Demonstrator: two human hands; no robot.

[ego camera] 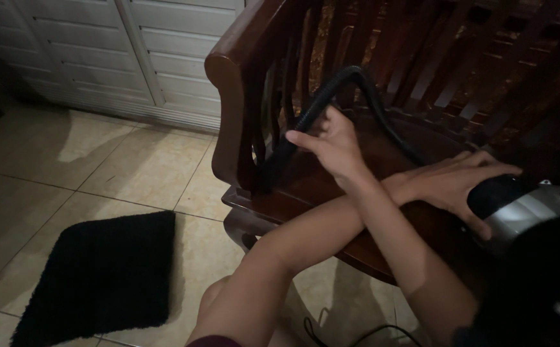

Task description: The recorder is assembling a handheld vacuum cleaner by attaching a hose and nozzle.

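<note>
While my arms cross over the chair (331,186), my right hand (331,144) reaches to the seat's left edge and is clenched around the hose (357,80), fingers wrapped over its black ribbed length just inside the armrest (228,109). From that grip the hose drops toward the seat's front left corner, beside the armrest's slats, and its tip there is lost in shadow. Behind my hand it arches up in front of the slatted back (473,58) and bends down across the seat toward the vacuum (531,205) at the right.

My left hand (457,183) lies on the vacuum's black top at the seat's right edge, fingers spread and curled over it, pressing rather than fully closed around it. Below my fingers the vacuum's body is grey and silver, and its far end runs out of view.

My forearms touch where they cross, above the seat's front edge. Under the chair lies a tiled floor (68,160), with a black mat (100,276) well left of the chair's front leg. A thin cord (357,331) trails on the tiles below my arms. White panelled doors (100,45) stand behind the chair's left side.
</note>
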